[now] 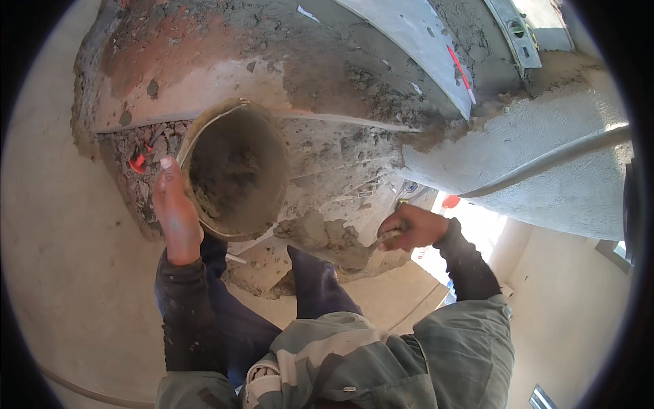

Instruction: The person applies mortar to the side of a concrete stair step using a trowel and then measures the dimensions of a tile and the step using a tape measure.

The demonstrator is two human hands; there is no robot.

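1. Bucket, in the head view, sits ahead of the dark-trousered legs, mouth facing upward, grey mortar inside; a steady rim seems to matter most here.
2. Left hand lies along the bucket's left side; whether its fingers grip is hidden, so I cannot tell. Firm, even pressure there should stop any rocking.
3. Right hand is closed round the handle of a trowel, just right of the bucket, its blade loaded with mortar. A level blade and an unhurried wrist would likely keep that load from sliding off.
4. Nearby count: one bucket, one trowel, two hands.
5. Beyond: one red pen at the edge of one pale board, one spirit level, and one red piece on rubble.
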